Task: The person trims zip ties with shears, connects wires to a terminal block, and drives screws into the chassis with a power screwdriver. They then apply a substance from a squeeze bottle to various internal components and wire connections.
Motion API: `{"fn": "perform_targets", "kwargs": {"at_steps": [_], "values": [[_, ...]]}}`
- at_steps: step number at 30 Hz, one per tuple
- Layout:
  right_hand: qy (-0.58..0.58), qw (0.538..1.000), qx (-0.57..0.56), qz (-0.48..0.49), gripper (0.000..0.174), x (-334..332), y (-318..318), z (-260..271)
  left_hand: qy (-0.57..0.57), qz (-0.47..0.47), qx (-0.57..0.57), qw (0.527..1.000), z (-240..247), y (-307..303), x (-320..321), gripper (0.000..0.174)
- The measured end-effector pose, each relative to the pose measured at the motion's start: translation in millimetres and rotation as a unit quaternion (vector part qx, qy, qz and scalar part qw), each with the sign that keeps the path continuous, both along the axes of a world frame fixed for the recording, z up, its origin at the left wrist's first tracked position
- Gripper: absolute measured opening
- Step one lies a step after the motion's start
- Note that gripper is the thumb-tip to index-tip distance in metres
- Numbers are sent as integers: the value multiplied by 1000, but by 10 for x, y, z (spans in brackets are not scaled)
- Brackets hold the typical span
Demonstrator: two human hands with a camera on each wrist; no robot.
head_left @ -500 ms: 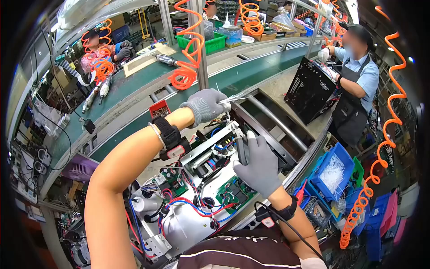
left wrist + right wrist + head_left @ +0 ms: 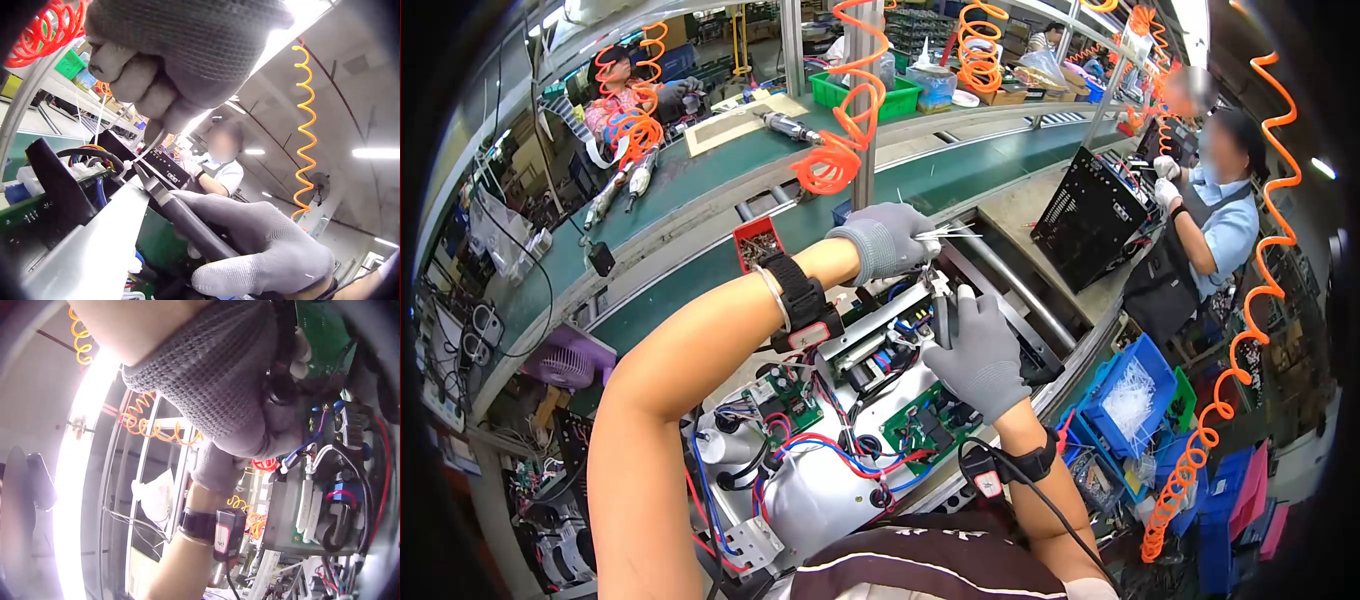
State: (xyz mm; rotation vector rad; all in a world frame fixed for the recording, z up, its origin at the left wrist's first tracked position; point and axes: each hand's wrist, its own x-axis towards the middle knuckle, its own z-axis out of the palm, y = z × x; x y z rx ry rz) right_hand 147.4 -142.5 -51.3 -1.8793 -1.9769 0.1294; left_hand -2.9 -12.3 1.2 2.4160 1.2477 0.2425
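My gloved left hand (image 2: 888,241) (image 2: 181,56) is above the far end of the opened machine (image 2: 820,500), holding several thin white cable ties (image 2: 952,232). In the left wrist view, one tie (image 2: 150,147) runs from its fingers to a small tie head (image 2: 127,166) beside a bundle of wires (image 2: 103,155). My right hand (image 2: 985,352) (image 2: 269,244) (image 2: 219,387) grips dark-handled cutters (image 2: 194,226), their tips close to the tie and the end of a metal bracket (image 2: 94,250). Whether the jaws touch the tie I cannot tell.
A red parts box (image 2: 758,245) stands left of my left hand. Metal rollers (image 2: 1020,285) and a conveyor (image 2: 960,170) lie beyond. Blue bins (image 2: 1135,385) are at the right, a purple fan (image 2: 570,365) at the left. A worker handles a black machine (image 2: 1090,220).
The head view has shifted a little. The cutters are nearer to my left hand, and the ties now point more to the right. The worker across has changed posture.
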Motion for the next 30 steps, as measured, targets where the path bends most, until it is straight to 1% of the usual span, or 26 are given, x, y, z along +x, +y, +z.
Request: {"fn": "perform_targets", "kwargs": {"at_steps": [2,3,5,6,8,9,10,12,13,14,16,18,19,20,21,22,23,24,25,26,27,28,29,30], "values": [[8,999,-32,-3,68,18,10,8,-29,-4,36,999,-48,17,-32,32],[9,999,-31,-2,68,-2,18,5,-29,-3,37,999,-23,-11,-39,32],[18,999,41,11,66,-45,32,-3,-38,-16,27,999,11,-80,-24,31],[19,999,39,10,66,-50,57,-4,-37,-17,25,999,5,-94,-12,31],[-1,1000,-15,10,62,-57,120,-2,-29,-2,29,999,-2,-107,5,30],[-3,999,-20,26,57,-33,132,-3,-36,1,26,999,-7,-92,7,29],[8,999,16,49,47,30,123,-33,-40,22,4,999,46,-133,9,29],[83,986,29,145,37,198,109,-67,-58,10,36,998,-95,36,-19,30],[203,956,-46,207,36,244,54,20,-73,-12,75,994,-75,46,-60,31],[344,907,-88,228,45,266,-7,-64,-86,-29,110,990,-80,40,-119,32],[498,824,-186,195,53,178,-267,85,-135,-35,103,985,45,-153,-251,34],[552,727,-327,245,56,289,-362,111,-146,-74,33,986,163,-419,-456,34],[579,682,-364,260,63,305,-402,44,-106,-71,8,992,277,-620,-554,33],[635,634,-385,214,69,239,-521,64,-69,-70,-13,995,357,-814,-665,33],[655,600,-406,214,70,215,-575,22,-64,-92,-26,993,361,-949,-771,31],[673,566,-426,212,72,191,-605,-9,46,-37,-19,998,467,-1212,-791,32],[674,549,-447,214,70,154,-641,41,91,-94,87,988,269,-1331,-972,27],[675,543,-450,218,70,142,-617,25,182,-88,35,979,306,-1541,-1002,20],[610,594,-459,254,68,140,-565,4,264,-96,-28,959,336,-1711,-996,28],[541,641,-461,288,67,132,-537,-9,270,-129,-18,954,193,-1850,-1087,42],[537,694,-389,281,62,11,-585,29,324,-149,-65,932,217,-1969,-1014,46],[538,692,-389,283,62,-42,-571,35,356,-180,-46,916,107,-2079,-975,39],[422,779,-318,337,63,-95,-515,33,369,-203,-52,905,-25,-2168,-931,33],[295,843,-238,381,64,-148,-480,22,381,-227,-59,894,-98,-2213,-895,28]]}}
